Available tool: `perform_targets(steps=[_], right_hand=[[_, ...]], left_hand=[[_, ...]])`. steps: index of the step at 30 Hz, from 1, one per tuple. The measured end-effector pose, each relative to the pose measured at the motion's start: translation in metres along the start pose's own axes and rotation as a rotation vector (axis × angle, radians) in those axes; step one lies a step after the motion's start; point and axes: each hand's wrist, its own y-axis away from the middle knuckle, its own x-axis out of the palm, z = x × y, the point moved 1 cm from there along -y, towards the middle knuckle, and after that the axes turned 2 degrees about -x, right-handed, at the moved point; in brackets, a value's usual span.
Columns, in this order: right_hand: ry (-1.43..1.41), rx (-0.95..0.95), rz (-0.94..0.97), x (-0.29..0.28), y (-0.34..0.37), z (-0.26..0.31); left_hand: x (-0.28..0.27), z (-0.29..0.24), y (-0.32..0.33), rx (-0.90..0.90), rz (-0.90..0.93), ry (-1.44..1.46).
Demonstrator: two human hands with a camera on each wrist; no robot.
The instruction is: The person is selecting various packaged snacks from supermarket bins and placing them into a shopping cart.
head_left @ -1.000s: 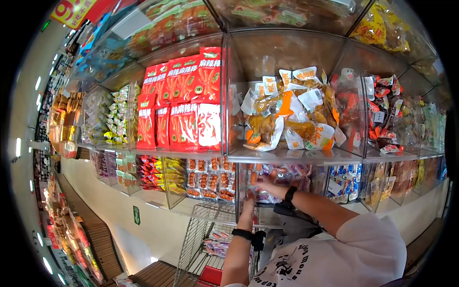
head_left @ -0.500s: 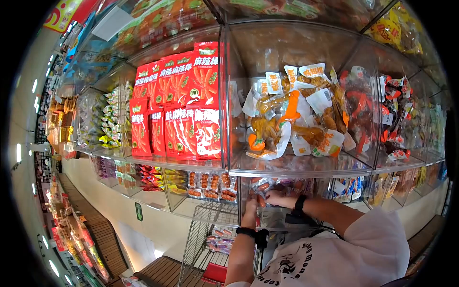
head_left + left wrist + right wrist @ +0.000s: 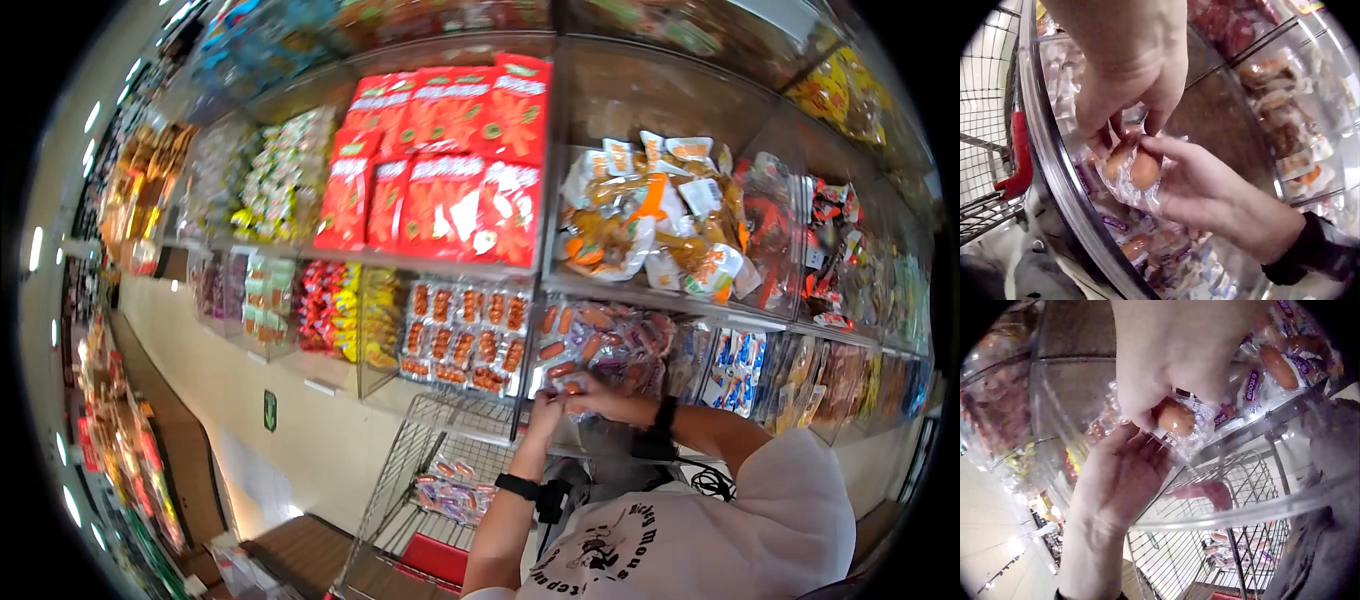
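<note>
Holding one clear plastic packet of orange-brown sausages (image 3: 1145, 170) between both hands, near the front edge of a transparent lower-shelf bin. Two rounded sausages show through the film in the left wrist view.

Left hand (image 3: 1138, 84): reaches down from above in its own wrist view, fingers bent, fingertips pinching the packet.
Right hand (image 3: 1200, 178): comes in from the opposite side, thumb laid on the film beside a sausage, gripping the same packet. Both hands are close together; exact contact between their fingertips is hidden.

Bin contents: loose clear sausage packets with purple labels (image 3: 625, 345), lying beneath and behind the hands. Adjacent bin, left side of the head view: flat clear packs of small reddish-brown sausages (image 3: 465, 335), in rows.

Below, left of the person: a grey metal wire shopping cart (image 3: 395, 480) containing several sausage packets with purple markings (image 3: 455, 497) and a red panel (image 3: 435, 557).

Shelf above: upright glossy red bags with white lettering (image 3: 435, 205); to their right, a heap of clear, white and orange food pouches (image 3: 690, 225).

Person: white T-shirt with black print (image 3: 700, 530); black strap (image 3: 520, 487) on left wrist, another (image 3: 662, 420) on right.
</note>
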Motion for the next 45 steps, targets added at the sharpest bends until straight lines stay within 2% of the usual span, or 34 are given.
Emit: perform_targets(steps=[2, 3, 4, 7, 9, 10, 11, 13, 16, 18, 19, 20, 22, 23, 25, 27, 28, 31, 33, 36, 39, 42, 43, 44, 45], right_hand=[[0.213, -0.119, -0.049, 0.004, 0.020, 0.008], [0.225, -0.064, 0.011, 0.010, 0.030, 0.017], [0.239, -0.009, 0.070, 0.018, 0.042, 0.029], [0.312, 0.068, 0.232, 0.058, 0.065, 0.043], [0.257, 0.070, 0.393, 0.095, 0.074, 0.035], [0.548, -0.049, 0.422, 0.120, 0.078, 0.042], [0.555, -0.058, 0.474, 0.133, 0.074, 0.019], [0.561, -0.077, 0.576, 0.158, 0.055, -0.056], [0.590, 0.046, 0.656, 0.211, 0.045, -0.103], [0.635, 0.047, 0.605, 0.233, 0.032, -0.143], [0.657, 0.048, 0.574, 0.246, 0.035, -0.145], [0.722, 0.159, 0.523, 0.251, 0.035, -0.144], [0.986, 0.220, 0.403, 0.249, 0.032, -0.161], [1.112, 0.246, 0.332, 0.256, 0.036, -0.148], [1.089, 0.116, 0.477, 0.254, 0.053, -0.143], [0.999, -0.085, 0.658, 0.234, 0.057, -0.161], [0.976, -0.085, 0.686, 0.229, 0.063, -0.149], [0.786, -0.015, 0.554, 0.205, 0.077, -0.116], [0.717, -0.087, 0.448, 0.179, 0.074, -0.108], [0.719, -0.157, 0.324, 0.150, 0.082, -0.041], [0.396, -0.254, 0.083, 0.096, 0.071, -0.023], [0.412, -0.180, -0.173, 0.043, 0.062, -0.008], [0.467, -0.239, -0.199, 0.023, 0.056, -0.019], [0.526, -0.296, -0.221, 0.002, 0.042, -0.036], [0.586, -0.352, -0.240, -0.015, 0.027, -0.051]], left_hand=[[-0.007, -0.017, 0.040, 0.076, 0.095, 0.121], [-0.014, -0.024, 0.060, 0.120, 0.137, 0.180], [-0.024, -0.029, 0.082, 0.145, 0.149, 0.050], [-0.055, 0.012, 0.121, 0.395, 0.172, 0.230], [-0.078, 0.041, 0.149, 0.279, 0.109, 0.320], [-0.092, 0.054, 0.163, 0.193, 0.108, 0.378], [-0.103, 0.070, 0.178, 0.105, 0.110, 0.437], [-0.122, 0.119, 0.196, 0.032, -0.035, 0.544], [-0.145, 0.199, 0.202, -0.007, -0.213, 0.753], [-0.155, 0.242, 0.194, 0.028, -0.256, 0.973], [-0.159, 0.248, 0.200, -0.022, -0.296, 0.935], [-0.164, 0.252, 0.203, -0.073, -0.332, 0.895], [-0.169, 0.240, 0.214, -0.192, -0.438, 0.822], [-0.171, 0.241, 0.215, -0.188, -0.461, 0.799], [-0.170, 0.244, 0.215, -0.185, -0.495, 0.748], [-0.167, 0.249, 0.213, -0.148, -0.403, 0.804], [-0.166, 0.251, 0.211, -0.130, -0.353, 0.826], [-0.162, 0.245, 0.189, -0.087, -0.268, 0.803], [-0.153, 0.207, 0.186, -0.016, -0.247, 0.735], [-0.135, 0.154, 0.173, 0.102, -0.198, 0.611], [-0.109, 0.090, 0.162, 0.140, -0.037, 0.471], [-0.074, 0.035, 0.146, 0.235, 0.095, 0.344], [-0.061, 0.021, 0.138, 0.256, 0.131, 0.306], [-0.046, 0.014, 0.125, 0.200, 0.106, 0.581], [-0.034, 0.011, 0.112, 0.109, 0.116, 0.692]])
